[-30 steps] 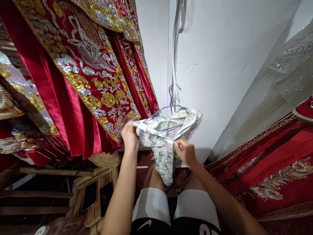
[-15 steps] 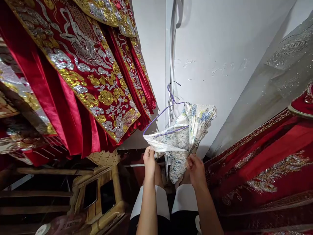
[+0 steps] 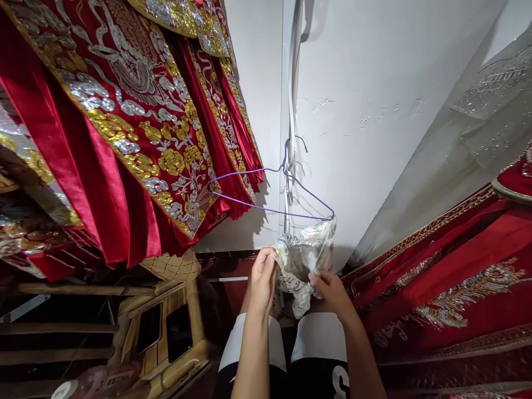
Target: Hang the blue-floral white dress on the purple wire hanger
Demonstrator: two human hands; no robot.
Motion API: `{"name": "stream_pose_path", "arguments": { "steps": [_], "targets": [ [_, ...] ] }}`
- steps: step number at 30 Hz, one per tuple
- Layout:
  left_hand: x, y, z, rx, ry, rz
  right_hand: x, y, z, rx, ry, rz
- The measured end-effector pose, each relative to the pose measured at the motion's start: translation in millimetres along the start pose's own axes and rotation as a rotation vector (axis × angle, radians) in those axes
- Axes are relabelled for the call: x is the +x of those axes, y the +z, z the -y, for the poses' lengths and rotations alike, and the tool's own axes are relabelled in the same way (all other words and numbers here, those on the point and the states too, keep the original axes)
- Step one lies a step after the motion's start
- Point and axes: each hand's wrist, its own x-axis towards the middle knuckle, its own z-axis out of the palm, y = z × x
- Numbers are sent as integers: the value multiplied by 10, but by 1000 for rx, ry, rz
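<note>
A purple wire hanger [image 3: 257,206] hangs by its hook from a white strap [image 3: 291,83] against the wall. At its right end a white floral garment [image 3: 310,249] with blue and yellow print still touches the wire and bunches downward. My left hand [image 3: 262,271] pinches the garment's left edge, below the hanger. My right hand [image 3: 326,285] grips its lower right part, fingers closed on the cloth. Between both hands the garment gapes, with its lower folds crumpled. The hanger's left arm is bare and reaches in front of a red embroidered costume [image 3: 174,160].
To the right hangs another red beaded garment [image 3: 457,288], near clear plastic covering [image 3: 436,149]. At lower left two dark phones [image 3: 179,332] lie on a bamboo seat [image 3: 201,316], by a pink bottle [image 3: 103,382] with a white cap.
The garment has come off the hanger's left arm and dropped into a bunch between my hands. The hanger has swung level and its left end now reaches the red costume.
</note>
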Motion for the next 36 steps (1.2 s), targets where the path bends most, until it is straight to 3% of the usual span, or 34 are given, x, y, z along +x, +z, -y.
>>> {"name": "stream_pose_path", "arguments": {
  "steps": [5, 8, 10, 12, 16, 19, 22, 24, 26, 29, 31, 34, 36],
  "targets": [
    [-184, 253, -223, 404, 107, 379, -65, 240, 347, 515, 112, 174],
    [-135, 273, -412, 606, 181, 504, -32, 315, 515, 598, 224, 273],
    [-17, 214, -513, 596, 174, 519, 17, 304, 612, 559, 253, 359],
    [128, 119, -559, 534, 150, 559, 61, 268, 732, 439, 237, 541],
    [319, -135, -452, 684, -9, 764, 86, 189, 1054, 198, 143, 906],
    [326, -361, -353, 855, -162, 838, 85, 111, 1253, 217, 190, 927],
    [280, -544, -437, 1033, -176, 1003, 142, -12, 1389, 18, 162, 958],
    [255, -601, -580, 1236, -116, 1060, 238, -92, 1487, -228, -4, 873],
    [254, -609, -726, 1449, -49, 1049, 380, -140, 1604, -404, -203, 694],
    [312, -594, -857, 1636, -44, 1001, 650, -140, 1778, -494, -409, 429],
    [368, -596, -883, 1506, -142, 1047, 854, -115, 1839, -509, -502, 283],
    [424, -616, -892, 1010, -396, 1163, 1181, -84, 1791, -515, -521, 142],
    [442, -636, -910, 857, -429, 1118, 1390, -67, 1673, -514, -482, 103]
  ]
}}
